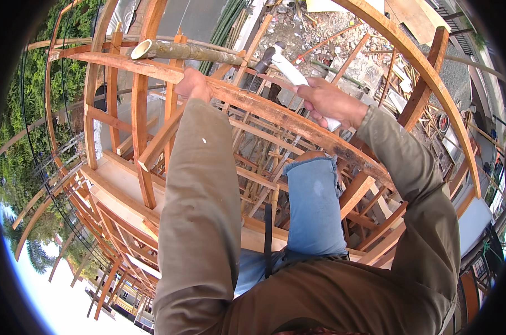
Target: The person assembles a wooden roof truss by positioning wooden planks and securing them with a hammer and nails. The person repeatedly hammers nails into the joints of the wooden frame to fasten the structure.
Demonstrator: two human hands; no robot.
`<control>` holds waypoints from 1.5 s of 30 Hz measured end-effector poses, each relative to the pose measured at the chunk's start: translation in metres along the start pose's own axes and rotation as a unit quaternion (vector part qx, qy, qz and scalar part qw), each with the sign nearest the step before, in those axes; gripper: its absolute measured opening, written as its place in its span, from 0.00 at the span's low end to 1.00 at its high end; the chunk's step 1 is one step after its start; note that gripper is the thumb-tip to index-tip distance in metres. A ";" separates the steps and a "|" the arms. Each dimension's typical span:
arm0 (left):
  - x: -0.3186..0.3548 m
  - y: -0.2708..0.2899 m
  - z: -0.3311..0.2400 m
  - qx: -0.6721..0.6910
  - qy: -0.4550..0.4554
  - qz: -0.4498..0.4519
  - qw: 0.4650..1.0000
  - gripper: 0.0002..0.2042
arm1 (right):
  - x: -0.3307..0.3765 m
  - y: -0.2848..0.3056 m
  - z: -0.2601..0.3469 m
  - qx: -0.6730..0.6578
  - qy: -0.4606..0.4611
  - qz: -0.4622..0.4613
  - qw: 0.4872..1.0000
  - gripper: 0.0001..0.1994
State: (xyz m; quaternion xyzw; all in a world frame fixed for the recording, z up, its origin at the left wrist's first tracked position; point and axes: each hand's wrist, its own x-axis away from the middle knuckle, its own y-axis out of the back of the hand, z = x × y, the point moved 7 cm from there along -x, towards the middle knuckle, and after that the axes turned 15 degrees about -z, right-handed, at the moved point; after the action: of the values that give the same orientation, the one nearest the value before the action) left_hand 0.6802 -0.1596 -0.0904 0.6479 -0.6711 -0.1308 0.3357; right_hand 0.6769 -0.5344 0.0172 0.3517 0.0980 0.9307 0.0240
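The long wooden beam runs slantwise across the timber frame; the left hand is clenched on it, just below the bamboo pole lying across the frame; the right hand grasps the white handle of a hammer, raised above the beam; a knee in blue jeans sits beneath the beam; rubble lies far beyond it.

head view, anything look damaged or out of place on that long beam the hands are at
The long wooden beam looks weathered: its lower right stretch is dark and rough-edged. The right hand holds a white-handled hammer; the left hand rests on the beam.
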 end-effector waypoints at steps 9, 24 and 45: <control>0.000 0.000 -0.003 -0.017 -0.034 0.001 0.999 0.20 | 0.000 -0.016 -0.040 0.092 -0.059 0.203 0.973 0.21; 0.017 0.014 -0.005 -0.013 0.016 0.012 1.000 0.19 | -0.012 -0.007 -0.054 0.014 -0.022 0.062 0.998 0.23; 0.002 0.003 -0.002 -0.109 0.021 -0.032 0.993 0.20 | -0.022 -0.010 -0.069 -0.035 0.036 0.026 0.998 0.21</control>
State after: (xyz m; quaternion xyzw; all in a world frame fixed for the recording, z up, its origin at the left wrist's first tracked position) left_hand 0.6791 -0.1607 -0.0869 0.6315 -0.6245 -0.1997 0.4139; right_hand 0.6474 -0.5383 -0.0498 0.3198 0.0567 0.9458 0.0085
